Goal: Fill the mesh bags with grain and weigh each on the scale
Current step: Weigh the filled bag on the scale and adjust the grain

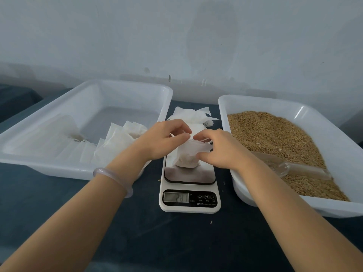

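Filled mesh bag (186, 160) on scale (189, 208), left hand (164, 139) and right hand (219, 149) fingers (176, 136) curled, pinching its top, grain (275, 134) in right tray (255, 101)

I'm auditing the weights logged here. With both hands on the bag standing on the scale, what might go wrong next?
First, the left hand and right hand both hold the bag on the scale, so pressing or lifting may skew the display reading. Second, a tug on its top could tip it and spill its contents, like the stray kernel on the table.

Left hand (163, 141) and right hand (219, 149) apparently pinch bag (185, 160) atop scale (190, 209).
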`<state>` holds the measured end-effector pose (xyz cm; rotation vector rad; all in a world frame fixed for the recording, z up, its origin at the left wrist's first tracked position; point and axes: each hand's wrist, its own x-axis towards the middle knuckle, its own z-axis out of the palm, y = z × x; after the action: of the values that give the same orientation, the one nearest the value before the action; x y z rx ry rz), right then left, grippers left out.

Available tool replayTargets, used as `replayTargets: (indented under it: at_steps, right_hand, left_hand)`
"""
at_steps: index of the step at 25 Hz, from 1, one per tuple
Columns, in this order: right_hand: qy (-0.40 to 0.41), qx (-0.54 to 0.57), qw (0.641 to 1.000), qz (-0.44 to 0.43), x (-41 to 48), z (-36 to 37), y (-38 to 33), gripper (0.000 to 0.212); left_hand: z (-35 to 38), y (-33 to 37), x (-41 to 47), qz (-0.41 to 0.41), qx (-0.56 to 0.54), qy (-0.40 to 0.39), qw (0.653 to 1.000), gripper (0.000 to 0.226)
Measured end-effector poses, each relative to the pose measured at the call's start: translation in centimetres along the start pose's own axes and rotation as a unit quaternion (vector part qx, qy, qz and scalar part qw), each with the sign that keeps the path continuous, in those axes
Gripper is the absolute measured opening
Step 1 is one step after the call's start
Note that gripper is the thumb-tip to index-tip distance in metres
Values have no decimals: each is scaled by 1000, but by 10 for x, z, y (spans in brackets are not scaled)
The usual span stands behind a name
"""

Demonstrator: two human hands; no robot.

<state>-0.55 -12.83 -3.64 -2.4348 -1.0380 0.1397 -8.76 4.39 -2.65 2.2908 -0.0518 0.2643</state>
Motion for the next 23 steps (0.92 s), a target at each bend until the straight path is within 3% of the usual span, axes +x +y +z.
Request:
replayTargets:
  at_steps: [14, 18, 23]
  right_hand:
    - [0, -2, 1000, -2, -3, -2, -2, 45]
    - [3, 7, 1000, -2, -4, -3, -2, 41]
    - [11, 6, 1000, -7, -4, -3, -3, 36]
  left_hand:
    - [1, -2, 0, 5, 20, -14, 1000, 8]
    - [2, 1, -1, 7, 30, -23, 999, 30]
    - [2, 0, -1, 8, 49, -20, 999, 35]
